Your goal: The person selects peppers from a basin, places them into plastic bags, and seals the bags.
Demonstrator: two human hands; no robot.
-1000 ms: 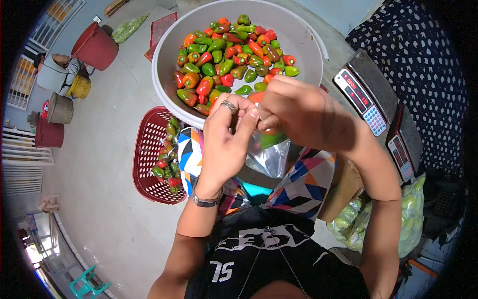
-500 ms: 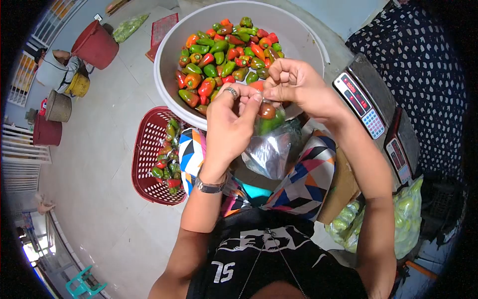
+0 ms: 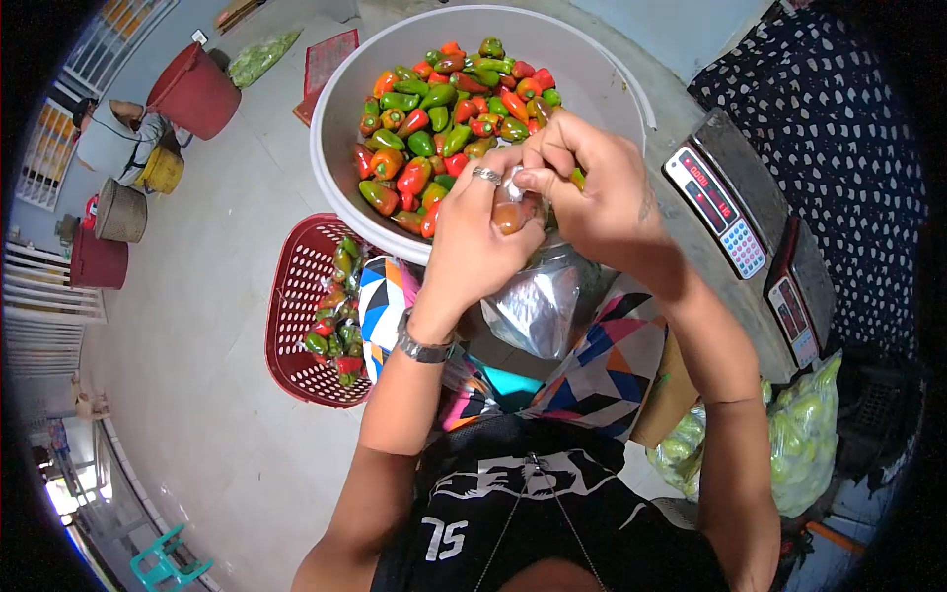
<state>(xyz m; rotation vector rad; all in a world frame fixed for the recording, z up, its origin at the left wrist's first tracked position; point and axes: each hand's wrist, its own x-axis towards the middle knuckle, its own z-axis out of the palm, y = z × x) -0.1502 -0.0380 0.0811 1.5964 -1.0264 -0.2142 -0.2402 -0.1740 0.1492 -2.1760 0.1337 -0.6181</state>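
My left hand [image 3: 483, 232], with a ring and a wrist bracelet, is closed around the neck of a clear plastic bag [image 3: 538, 301] at the near rim of a large grey tub [image 3: 326, 148]. Peppers show through the plastic between my hands. My right hand [image 3: 592, 187] is pinched on the bag's gathered top, close against the left fingers. Red, orange and green peppers [image 3: 414, 176] lie loose in the tub. Left of my knee stands a red perforated basket [image 3: 286, 331] holding bagged peppers [image 3: 340, 316].
Two digital scales [image 3: 715, 212] stand at the right, beside a dark spotted cloth [image 3: 819, 158]. Bags of green produce [image 3: 804, 434] lie at the lower right. Another person [image 3: 109, 143] is at the far left near buckets [image 3: 192, 89]. A teal stool [image 3: 170, 560] stands lower left.
My right hand has come back in against the left at the bag's top after being slightly apart. The left hand has turned and closed lower round the bag's neck.
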